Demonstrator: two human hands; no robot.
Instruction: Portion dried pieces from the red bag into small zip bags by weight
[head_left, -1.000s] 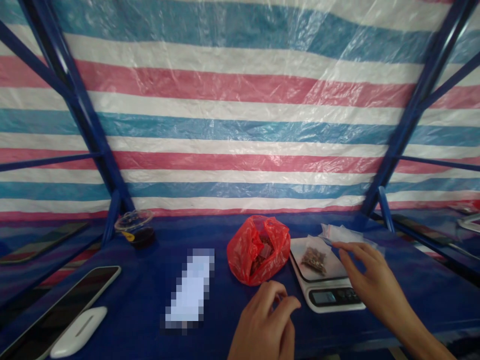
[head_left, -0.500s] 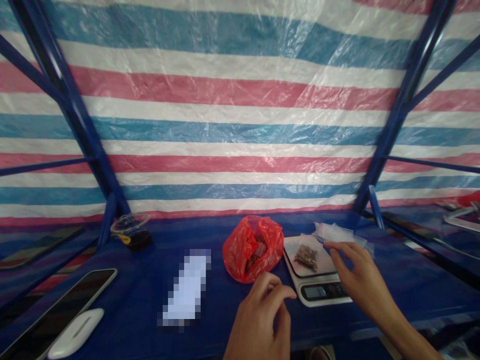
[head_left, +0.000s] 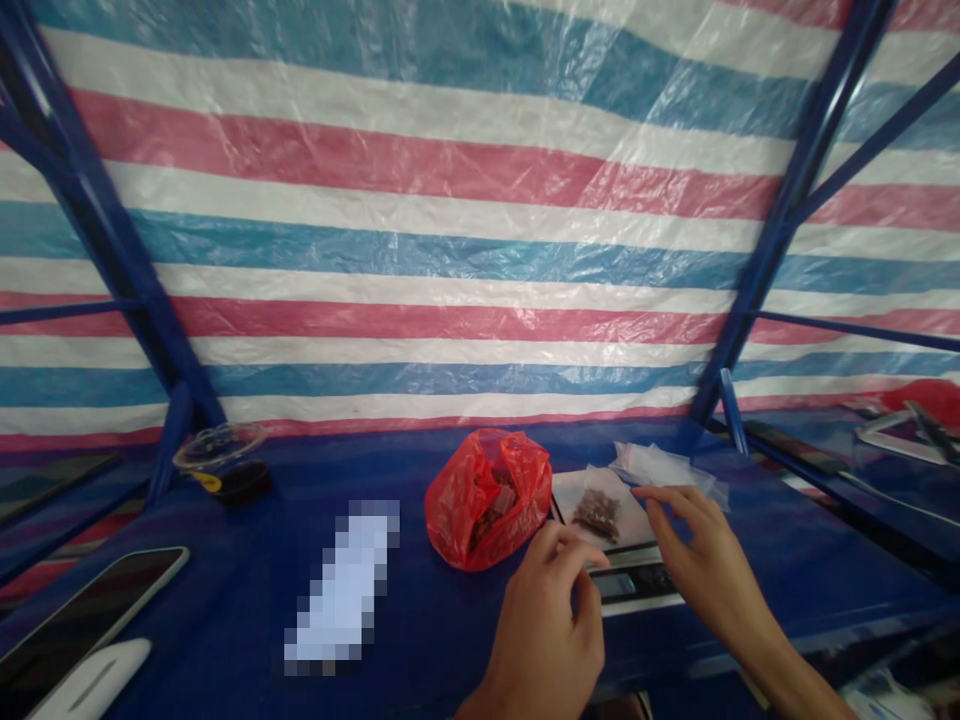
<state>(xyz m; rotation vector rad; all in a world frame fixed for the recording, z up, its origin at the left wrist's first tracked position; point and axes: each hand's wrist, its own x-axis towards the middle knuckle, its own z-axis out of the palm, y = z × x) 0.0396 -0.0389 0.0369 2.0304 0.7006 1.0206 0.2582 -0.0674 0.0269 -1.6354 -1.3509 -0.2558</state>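
A small clear bag of brown bits lies on the pan of a white kitchen scale. My right hand hovers over the scale's right side, thumb and index finger slightly apart near the bag's upper edge; any contact is unclear. Over the scale's front left corner is my left hand, fingers bent, thumb and index apart, nothing between them. It partly covers the scale's display. Just left of the scale sits an open red plastic bag, with brown bits and something paler inside.
Flat clear plastic bags lie behind the scale. On the blue tabletop are a blurred pale rectangle, a phone, a white case and a clear cup of dark liquid. Blue frame bars and a striped sheet stand behind.
The view has turned slightly, so most things sit further left. My left hand has moved right, over the scale's front corner. My right hand keeps about the same place beside the small bag.
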